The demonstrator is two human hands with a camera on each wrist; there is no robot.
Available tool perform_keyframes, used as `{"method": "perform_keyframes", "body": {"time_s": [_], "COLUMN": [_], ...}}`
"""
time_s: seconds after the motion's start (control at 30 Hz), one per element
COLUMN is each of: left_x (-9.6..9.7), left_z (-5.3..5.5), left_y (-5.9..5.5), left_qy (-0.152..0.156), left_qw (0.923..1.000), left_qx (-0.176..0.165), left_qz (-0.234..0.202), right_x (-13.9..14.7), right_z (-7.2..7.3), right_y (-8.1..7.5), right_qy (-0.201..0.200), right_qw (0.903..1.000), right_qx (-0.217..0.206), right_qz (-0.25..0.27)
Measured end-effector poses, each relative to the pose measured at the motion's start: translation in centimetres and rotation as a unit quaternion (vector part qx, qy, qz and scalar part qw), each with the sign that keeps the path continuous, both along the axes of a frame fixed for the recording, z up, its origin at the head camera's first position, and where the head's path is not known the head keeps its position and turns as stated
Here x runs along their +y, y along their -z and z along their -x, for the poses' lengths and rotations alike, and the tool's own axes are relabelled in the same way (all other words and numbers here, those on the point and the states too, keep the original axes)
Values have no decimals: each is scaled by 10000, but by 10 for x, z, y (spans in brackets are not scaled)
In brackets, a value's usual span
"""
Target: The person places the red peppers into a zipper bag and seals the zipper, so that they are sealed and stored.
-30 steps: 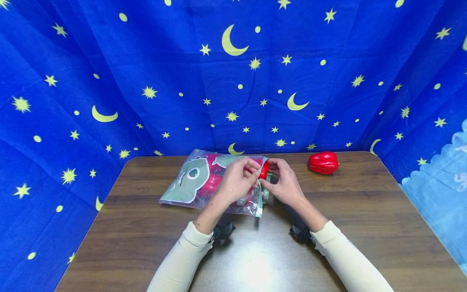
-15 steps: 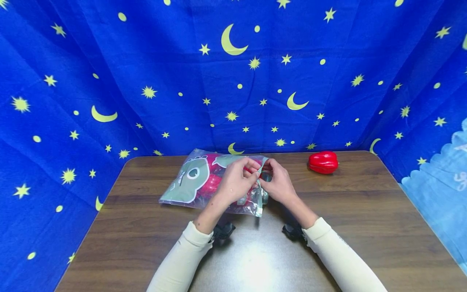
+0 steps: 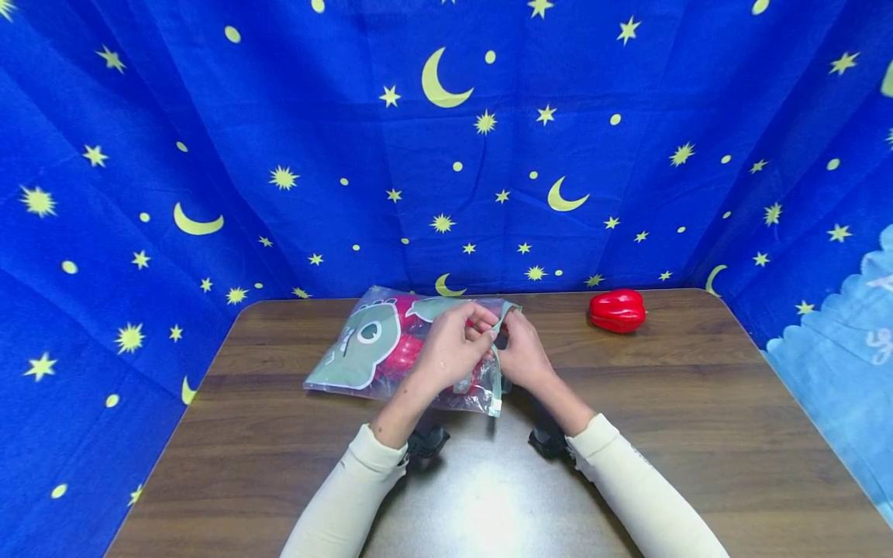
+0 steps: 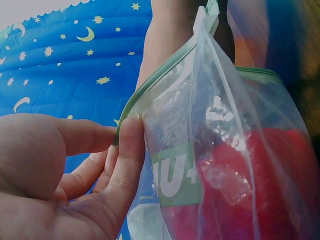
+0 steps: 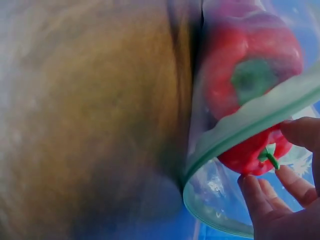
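Observation:
A clear zip bag (image 3: 359, 353) with green cartoon print lies on the table, its mouth toward the right. My left hand (image 3: 455, 347) pinches the green rim (image 4: 150, 82) of that mouth between thumb and fingers. My right hand (image 3: 526, 353) reaches in at the mouth and, in the right wrist view, grips a red bell pepper (image 5: 242, 157) by its stem end, fingers and thumb around it. Farther inside the bag lies another red bell pepper (image 5: 220, 62). From the head view my right hand hides the pepper it holds.
A loose red bell pepper (image 3: 618, 311) lies at the back right of the wooden table (image 3: 698, 403). The bag's white zip slider (image 3: 495, 405) sits at the front end of the rim. A blue star-patterned cloth (image 3: 377, 155) hangs behind the table.
My right hand has moved left into the bag's mouth, taking the gripped bell pepper in with it. My left hand has stayed on the rim. The loose pepper has not moved.

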State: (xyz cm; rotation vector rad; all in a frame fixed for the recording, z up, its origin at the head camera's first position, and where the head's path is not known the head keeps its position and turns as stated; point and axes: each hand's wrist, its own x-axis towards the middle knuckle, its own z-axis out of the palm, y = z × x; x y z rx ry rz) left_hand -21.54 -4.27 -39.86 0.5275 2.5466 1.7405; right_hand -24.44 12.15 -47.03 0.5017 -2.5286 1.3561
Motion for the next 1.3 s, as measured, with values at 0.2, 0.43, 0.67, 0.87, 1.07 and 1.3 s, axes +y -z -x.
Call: {"method": "perform_keyframes", "body": {"time_s": [0.2,0.43,0.67,0.87,1.07,1.3], "left_x": [0,-1,-1,-1,-2,-3], "left_z": [0,-1,-1,0,0,0], "left_y": [0,-2,-2,-1,-1,-1], "left_qy": [24,-11,20,-15,-9,5], "left_qw": [10000,10000,10000,10000,10000,10000], "left_qx": [22,30,4,-31,11,4], "left_qz": [-68,1,6,1,-36,-71], "right_x": [2,14,31,49,70,101], "right_z": [-4,-10,-15,-12,-4,9], "right_y": [2,0,-3,-6,-9,-12], "right_qy": [-19,-187,-232,28,342,620], "right_qw": [9991,9976,9949,9929,9884,9828], "right_qx": [274,595,978,1188,1465,1649], "right_qz": [-309,-292,-82,-90,-208,-545]}}
